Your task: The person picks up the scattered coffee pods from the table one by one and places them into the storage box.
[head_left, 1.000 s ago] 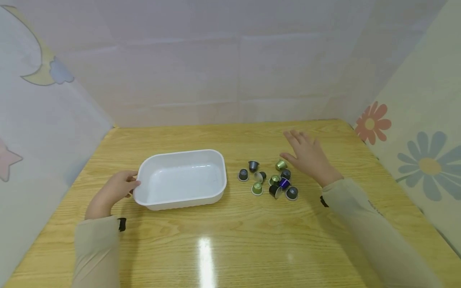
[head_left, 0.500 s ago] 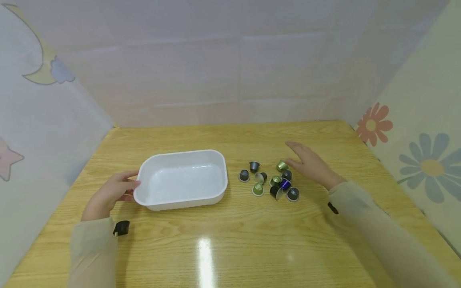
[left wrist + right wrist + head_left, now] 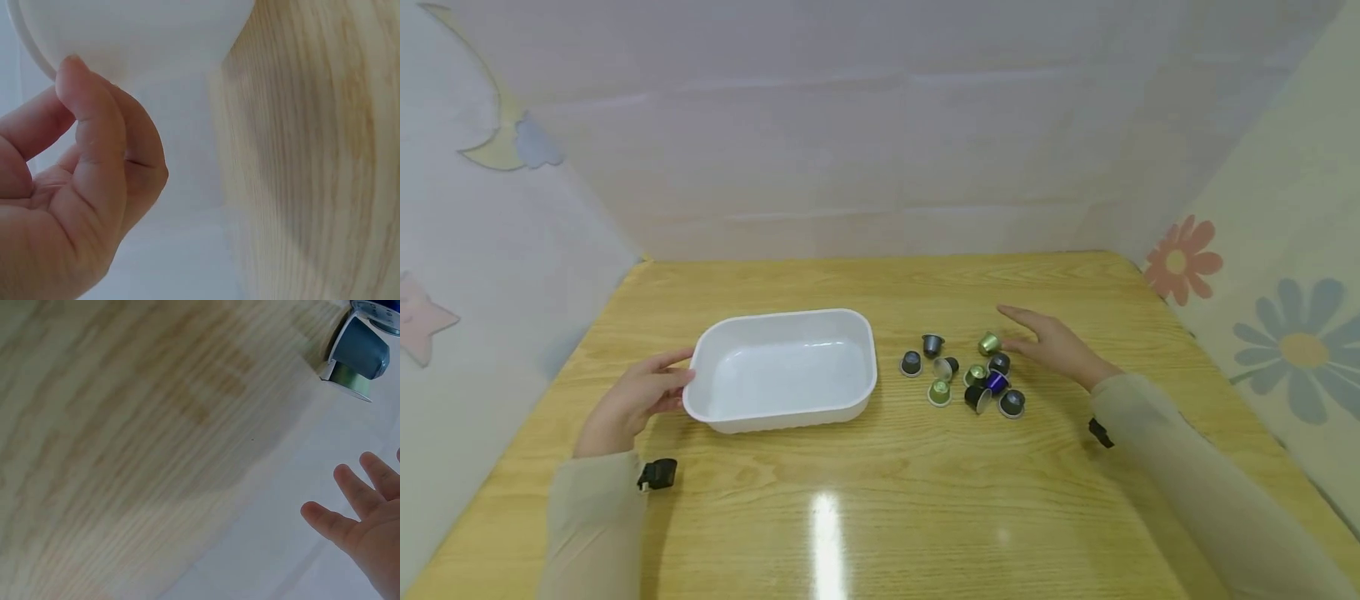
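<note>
A white plastic tub sits on the wooden table, left of centre. My left hand pinches its left rim; in the left wrist view the fingertips meet the edge. Right of the tub lies a loose group of coffee capsules: dark grey ones, green ones, a black one and a purple one. My right hand reaches in from the right with extended fingers, thumb right beside a gold-green capsule. In the right wrist view its fingers are spread, below a blue-grey capsule.
The wooden table runs back to a pale sheet wall. Side sheets printed with a moon, a star and flowers flank it. A black strap piece hangs at my left cuff.
My right hand has come down and nearer to the gold-green capsule, its fingers lower than before. The left hand stays at the tub's rim. The view shifts slightly.
</note>
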`<state>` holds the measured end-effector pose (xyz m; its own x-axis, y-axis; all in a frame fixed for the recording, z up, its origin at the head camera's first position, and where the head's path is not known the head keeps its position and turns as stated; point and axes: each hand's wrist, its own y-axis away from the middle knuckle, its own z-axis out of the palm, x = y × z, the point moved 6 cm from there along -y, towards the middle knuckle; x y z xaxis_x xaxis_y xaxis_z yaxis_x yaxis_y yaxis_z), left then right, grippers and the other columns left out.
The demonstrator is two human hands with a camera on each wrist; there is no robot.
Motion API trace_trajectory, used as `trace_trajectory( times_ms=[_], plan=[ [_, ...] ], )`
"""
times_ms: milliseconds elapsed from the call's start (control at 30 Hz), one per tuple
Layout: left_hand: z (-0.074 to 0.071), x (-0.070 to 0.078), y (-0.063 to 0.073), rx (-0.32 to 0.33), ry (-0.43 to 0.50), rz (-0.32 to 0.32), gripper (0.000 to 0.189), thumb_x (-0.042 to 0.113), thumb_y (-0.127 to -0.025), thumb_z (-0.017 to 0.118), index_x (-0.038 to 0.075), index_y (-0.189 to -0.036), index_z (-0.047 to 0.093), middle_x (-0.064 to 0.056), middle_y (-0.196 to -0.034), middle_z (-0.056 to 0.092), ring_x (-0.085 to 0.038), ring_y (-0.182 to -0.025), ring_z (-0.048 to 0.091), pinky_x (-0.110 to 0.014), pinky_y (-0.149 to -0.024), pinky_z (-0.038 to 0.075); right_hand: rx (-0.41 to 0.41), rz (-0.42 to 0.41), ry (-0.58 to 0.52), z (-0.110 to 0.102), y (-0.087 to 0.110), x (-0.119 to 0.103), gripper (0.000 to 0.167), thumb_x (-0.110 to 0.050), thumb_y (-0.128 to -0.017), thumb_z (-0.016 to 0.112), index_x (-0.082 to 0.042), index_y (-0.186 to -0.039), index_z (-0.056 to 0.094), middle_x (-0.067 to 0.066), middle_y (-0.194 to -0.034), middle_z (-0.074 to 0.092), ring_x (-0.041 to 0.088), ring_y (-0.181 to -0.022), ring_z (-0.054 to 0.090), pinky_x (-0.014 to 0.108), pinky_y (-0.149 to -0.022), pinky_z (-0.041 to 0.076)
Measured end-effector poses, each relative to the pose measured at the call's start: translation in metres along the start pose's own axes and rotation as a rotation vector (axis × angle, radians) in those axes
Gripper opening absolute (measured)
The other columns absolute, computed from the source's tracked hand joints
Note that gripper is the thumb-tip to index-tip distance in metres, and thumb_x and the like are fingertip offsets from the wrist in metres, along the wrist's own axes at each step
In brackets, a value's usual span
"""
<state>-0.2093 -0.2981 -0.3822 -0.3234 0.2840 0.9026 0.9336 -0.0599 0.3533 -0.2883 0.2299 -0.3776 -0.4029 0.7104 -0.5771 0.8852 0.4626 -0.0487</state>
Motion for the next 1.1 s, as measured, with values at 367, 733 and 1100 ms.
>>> trace_trajectory(
  times_ms=[367,733,1100],
  plan=[
    [0.004,0.0,0.006,0.078,0.154,0.061,0.066,-0.004,-0.095,0.057,-0.01,-0.15,0.02,-0.012,-0.139,0.05,0.006,-0.086,0.06,-0.017,-0.08,0.052,-0.044,0.062,-0.014,0.002,0.0,0.012,0.066,-0.021,-0.099,0.059,0.002,-0.151,0.026,0.027,-0.154,0.024,0.049,-0.138,0.022,0.062,-0.11,0.021],
    [0.005,-0.007,0.009,0.139,0.405,0.051,0.069,-0.009,-0.093,0.056,-0.007,-0.151,0.017,0.011,-0.112,0.066,0.007,-0.086,0.062,-0.018,-0.073,0.053,-0.093,0.045,0.003,0.01,-0.008,0.017,0.064,-0.024,-0.1,0.058,-0.003,-0.152,0.028,0.023,-0.154,0.026,0.049,-0.137,0.026,0.062,-0.109,0.022],
    [0.009,-0.007,0.01,0.143,0.454,0.055,0.066,-0.01,-0.094,0.053,-0.009,-0.149,0.016,0.022,-0.091,0.066,0.007,-0.084,0.063,-0.017,-0.076,0.053,-0.107,0.011,0.028,0.012,-0.012,0.018,0.056,-0.021,-0.098,0.06,-0.003,-0.147,0.04,0.022,-0.147,0.039,0.047,-0.132,0.035,0.062,-0.106,0.028]
  ],
)
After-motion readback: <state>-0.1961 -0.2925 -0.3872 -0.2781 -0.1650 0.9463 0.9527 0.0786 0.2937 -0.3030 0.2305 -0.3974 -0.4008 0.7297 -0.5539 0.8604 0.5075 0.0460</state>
